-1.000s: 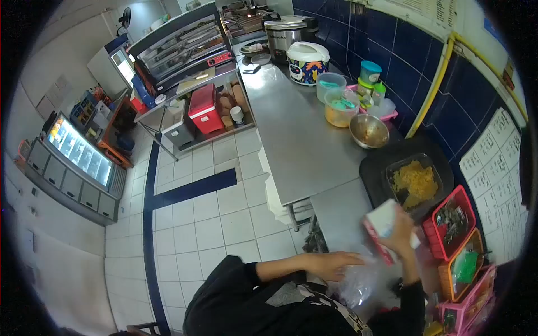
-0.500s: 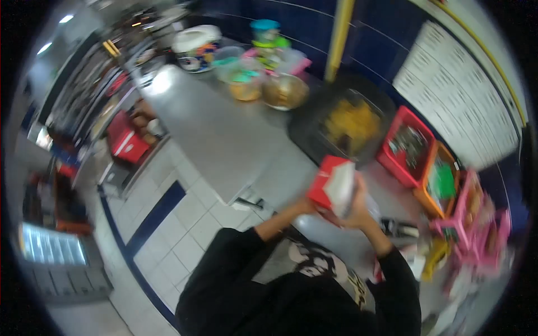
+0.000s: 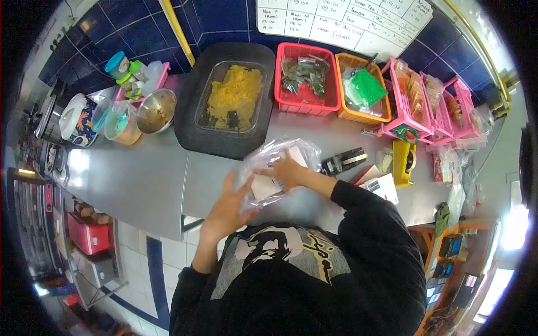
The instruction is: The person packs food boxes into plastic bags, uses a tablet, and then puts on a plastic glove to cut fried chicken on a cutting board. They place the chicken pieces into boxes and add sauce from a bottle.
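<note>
A pale box [image 3: 265,187] lies inside a clear plastic bag [image 3: 309,149] on the metal counter in front of me. My right hand [image 3: 287,171] reaches across the middle of the box from the right, its fingers bent over it and partly covered by the film. At the bag's left edge, my left hand [image 3: 226,211] has its fingers spread, with nothing in them. Just right of the bag is a black stapler-like tool [image 3: 344,161]. Beyond the bag stands a black tray [image 3: 188,120] holding a clear container of yellow food [image 3: 235,96].
Along the wall stand a red basket [image 3: 307,108] of small packets, an orange basket [image 3: 364,114] and pink baskets [image 3: 417,120]. A yellow tape dispenser [image 3: 401,168] and red-and-white cards [image 3: 382,188] lie right. A metal bowl [image 3: 156,111] and plastic tubs [image 3: 120,130] stand left.
The red-and-white box, held up in both hands before, is now down in the clear bag on the counter. My left hand has come off it and opened. The view has swung right.
</note>
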A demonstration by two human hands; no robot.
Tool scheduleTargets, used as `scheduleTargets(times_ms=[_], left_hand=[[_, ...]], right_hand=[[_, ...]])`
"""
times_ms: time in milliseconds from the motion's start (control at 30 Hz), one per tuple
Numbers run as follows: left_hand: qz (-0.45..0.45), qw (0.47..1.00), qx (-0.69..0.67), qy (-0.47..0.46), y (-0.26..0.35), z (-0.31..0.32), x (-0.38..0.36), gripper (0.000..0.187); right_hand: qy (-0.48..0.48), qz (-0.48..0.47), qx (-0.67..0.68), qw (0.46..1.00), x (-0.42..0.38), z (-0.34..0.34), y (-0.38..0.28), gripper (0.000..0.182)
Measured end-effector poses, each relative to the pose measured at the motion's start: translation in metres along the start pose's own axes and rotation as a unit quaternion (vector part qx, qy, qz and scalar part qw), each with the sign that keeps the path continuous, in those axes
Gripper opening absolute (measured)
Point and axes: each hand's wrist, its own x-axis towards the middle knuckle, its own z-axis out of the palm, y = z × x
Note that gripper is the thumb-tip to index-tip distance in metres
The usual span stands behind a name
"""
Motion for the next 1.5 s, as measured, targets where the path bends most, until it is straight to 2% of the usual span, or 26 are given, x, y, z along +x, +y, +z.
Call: scheduleTargets(times_ms=[33, 100, 133, 167, 200, 233, 267, 333, 367, 400, 433, 500, 567, 667, 733, 800, 867, 933, 967, 1033, 1067, 1133, 1200, 1267, 1400, 1500], left_hand=[[0.067, 0.985, 0.121, 0.101, 0.006, -0.008, -0.003, 0.079], [0.081, 0.981, 0.067, 0.162, 0.023, -0.021, 0.01, 0.07], [0.105, 0.969, 0.017, 0.222, 0.028, -0.024, 0.021, 0.062], [0.099, 0.97, 0.017, 0.22, 0.028, -0.016, 0.037, 0.062], [0.142, 0.98, -0.047, 0.134, 0.023, 0.003, 0.058, 0.066], [0.185, 0.975, -0.11, 0.046, 0.019, 0.027, 0.074, 0.07], [0.185, 0.975, -0.112, 0.045, 0.016, 0.054, 0.086, 0.07], [0.08, 0.984, 0.156, 0.02, 0.01, 0.104, 0.105, 0.088], [0.09, 0.983, 0.158, 0.019, 0.004, 0.114, 0.11, 0.088], [0.081, 0.98, 0.184, 0.008, -0.004, 0.119, 0.112, 0.095], [0.07, 0.975, 0.211, -0.003, -0.009, 0.118, 0.114, 0.101], [0.061, 0.977, 0.202, -0.032, -0.027, 0.113, 0.114, 0.101], [0.032, 0.988, 0.143, 0.052, -0.047, 0.117, 0.115, 0.106], [-0.043, 0.982, 0.171, 0.065, -0.024, 0.096, 0.114, 0.106], [-0.027, 0.978, 0.193, 0.078, -0.032, 0.113, 0.122, 0.107], [-0.01, 0.971, 0.218, 0.096, -0.03, 0.118, 0.127, 0.108], [-0.049, 0.979, 0.199, 0.002, -0.009, 0.104, 0.125, 0.101], [-0.026, 0.979, 0.198, -0.031, -0.004, 0.1, 0.103, 0.092], [-0.002, 0.979, 0.194, -0.064, -0.001, 0.093, 0.097, 0.084], [0.027, 0.946, 0.091, -0.311, 0.029, 0.04, 0.098, 0.059], [0.024, 0.946, 0.09, -0.311, 0.039, 0.019, 0.101, 0.059], [0.095, 0.901, -0.149, -0.396, 0.055, -0.015, 0.118, 0.04], [0.189, 0.915, -0.143, -0.327, 0.084, -0.036, 0.158, 0.027], [0.201, 0.952, -0.139, -0.187, 0.1, -0.018, 0.206, 0.023], [0.296, 0.94, -0.168, -0.008, 0.124, 0.071, 0.318, 0.021], [0.336, 0.935, -0.04, 0.106, 0.13, 0.144, 0.387, 0.027]], right_hand=[[0.018, 0.001, 0.026, 1.0, 0.001, -0.003, -0.003, 0.109], [0.016, -0.011, -0.009, 1.0, -0.02, -0.007, 0.005, 0.102], [0.076, -0.038, 0.111, 0.99, -0.032, -0.005, 0.014, 0.102], [0.133, -0.062, 0.227, 0.963, -0.043, -0.005, 0.023, 0.102], [0.131, -0.063, 0.23, 0.962, -0.054, -0.011, 0.033, 0.102], [0.184, 0.064, 0.215, 0.957, -0.065, -0.019, 0.044, 0.099], [0.234, 0.19, 0.195, 0.933, -0.074, -0.022, 0.051, 0.096], [0.238, 0.195, 0.236, 0.922, -0.07, 0.013, 0.063, 0.087], [0.247, 0.198, 0.275, 0.908, -0.065, 0.034, 0.072, 0.078], [0.28, 0.127, 0.422, 0.853, -0.058, 0.051, 0.078, 0.06], [0.286, 0.134, 0.421, 0.85, -0.061, 0.041, 0.08, 0.06], [0.093, 0.189, 0.441, 0.872, -0.071, 0.025, 0.082, 0.049], [0.116, 0.159, 0.399, 0.896, -0.096, 0.021, 0.089, 0.037], [0.142, 0.057, 0.411, 0.899, -0.144, -0.037, 0.074, 0.029], [0.117, 0.018, 0.487, 0.866, -0.155, -0.062, 0.067, 0.025], [0.193, 0.099, 0.5, 0.838, -0.155, -0.07, 0.099, 0.021], [0.362, 0.221, 0.304, 0.853, -0.142, -0.037, 0.173, 0.019], [0.36, 0.339, -0.105, 0.863, -0.141, -0.014, 0.228, 0.02], [0.333, 0.371, -0.116, 0.859, -0.139, 0.003, 0.251, 0.021], [0.308, 0.401, -0.126, 0.853, -0.133, 0.021, 0.285, 0.022], [0.287, 0.435, -0.044, 0.852, -0.131, 0.025, 0.296, 0.023], [0.261, 0.477, 0.072, 0.836, -0.124, 0.037, 0.317, 0.019], [0.257, 0.446, 0.04, 0.857, -0.123, 0.051, 0.335, 0.017], [0.259, 0.416, 0.009, 0.872, -0.125, 0.054, 0.34, 0.015], [0.37, 0.367, 0.12, 0.845, -0.141, 0.042, 0.329, 0.012], [0.462, 0.306, 0.167, 0.815, -0.145, 0.05, 0.33, 0.014]])
